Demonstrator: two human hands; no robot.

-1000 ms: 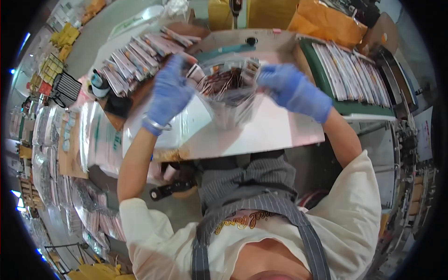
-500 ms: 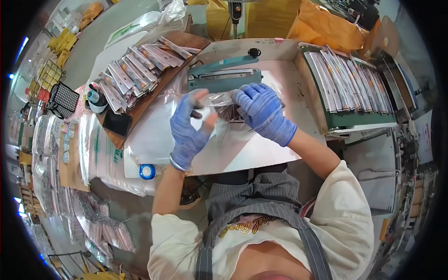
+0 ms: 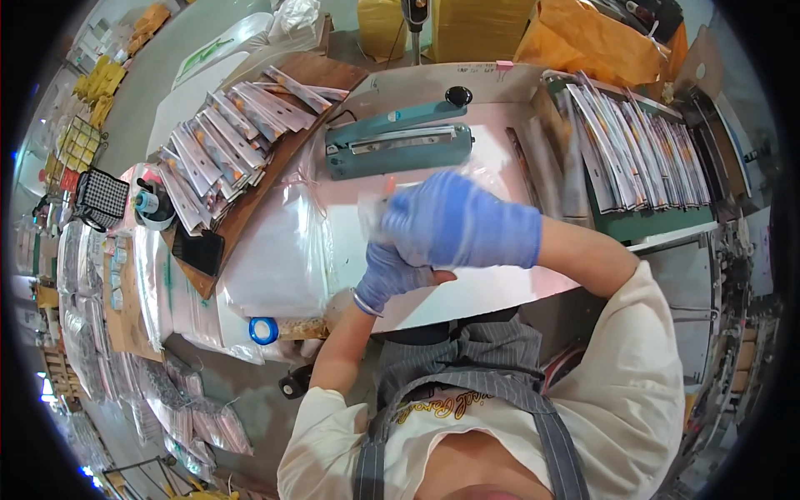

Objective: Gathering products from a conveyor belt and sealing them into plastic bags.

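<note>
My gloved hands meet over the white worktop [image 3: 492,287]. My right hand [image 3: 462,221], in a blue knit glove, crosses over my left hand [image 3: 387,271] and is smeared by motion. Most fingers of both hands are hidden; bare fingertips show at the edges. A pale blur lies beside the fingers, too unclear to name. Beyond them sits a teal bench heat sealer [image 3: 408,150] with a black knob on its arm. To the left lies a stack of clear plastic bags [image 3: 275,258].
Filled flat packets [image 3: 229,137] lie on a slanted brown board [image 3: 287,150], with a black phone [image 3: 198,250] below. At right, a green-lined box [image 3: 646,225] holds upright packets [image 3: 637,150]; blurred shapes stand at its left end. A blue tape roll [image 3: 263,331] sits at the near edge.
My hands were apart near the sealer with clear plastic at the right fingers. Now they are together, lower, the right over the left. Blurred shapes have appeared at the box's left end.
</note>
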